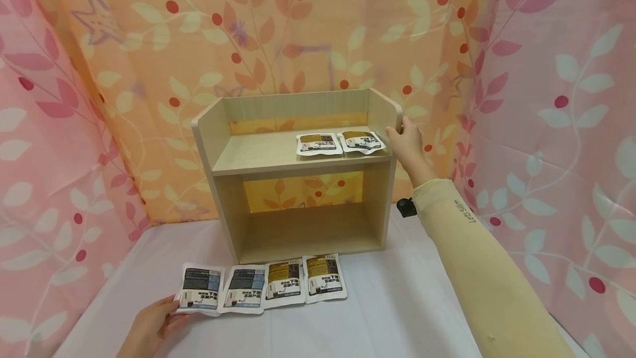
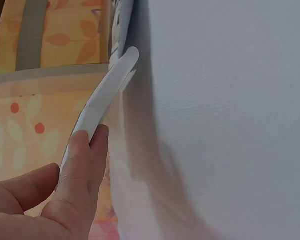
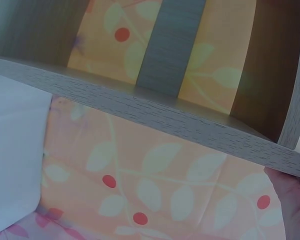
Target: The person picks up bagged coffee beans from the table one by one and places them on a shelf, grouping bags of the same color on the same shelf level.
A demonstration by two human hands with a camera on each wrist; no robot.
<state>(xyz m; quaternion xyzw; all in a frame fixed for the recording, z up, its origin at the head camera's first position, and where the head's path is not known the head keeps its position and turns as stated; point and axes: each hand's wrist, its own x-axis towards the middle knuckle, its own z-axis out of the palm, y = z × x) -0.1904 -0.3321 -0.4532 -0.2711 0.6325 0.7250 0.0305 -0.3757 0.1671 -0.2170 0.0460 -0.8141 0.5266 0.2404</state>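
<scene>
My left hand (image 1: 155,325) pinches the lower left corner of a flat white packet (image 1: 200,289) with a dark blue label. Thumb and fingers (image 2: 79,155) lie on either side of that packet's edge (image 2: 102,100) in the left wrist view, and its edge is tilted off the white cloth. A second blue-labelled packet (image 1: 243,290) and two brown-labelled packets (image 1: 284,283) (image 1: 324,279) lie beside it in a row. At the right, my right hand (image 1: 408,145) grips the side panel of a small wooden shelf (image 1: 263,151). Its fingertips are partly hidden behind the panel.
Two brown-labelled packets (image 1: 319,145) (image 1: 361,141) lie on the shelf's upper board, at its right end. The shelf stands on a white cloth (image 1: 387,303), behind the row of packets. Patterned curtains (image 1: 298,26) hang behind and at both sides.
</scene>
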